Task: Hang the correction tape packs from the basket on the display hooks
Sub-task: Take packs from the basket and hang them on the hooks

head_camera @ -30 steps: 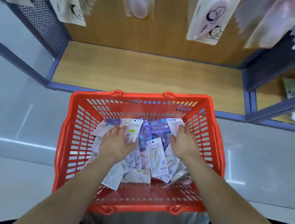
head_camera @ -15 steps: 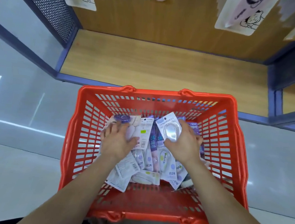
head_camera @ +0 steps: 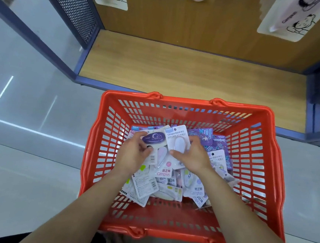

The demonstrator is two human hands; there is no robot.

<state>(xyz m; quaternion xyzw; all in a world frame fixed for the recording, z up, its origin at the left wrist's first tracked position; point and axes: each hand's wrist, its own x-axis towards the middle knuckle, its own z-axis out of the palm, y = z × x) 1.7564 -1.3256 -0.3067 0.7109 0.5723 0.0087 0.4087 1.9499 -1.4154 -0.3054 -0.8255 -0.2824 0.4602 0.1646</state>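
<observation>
Down in the red basket (head_camera: 195, 102), left hand (head_camera: 133, 154) grips a purple pack (head_camera: 154, 138), right hand (head_camera: 195, 156) pinches a white pack (head_camera: 177, 142): light, stiff, slick cards, probably best held by the top edge.

Bright, even light is falling from overhead, throwing only soft shadows. White streaks are glaring off the glossy floor (head_camera: 16, 167). The wide lens is bending the shelf frame (head_camera: 93, 82) outward, and the corners are blurring.
</observation>
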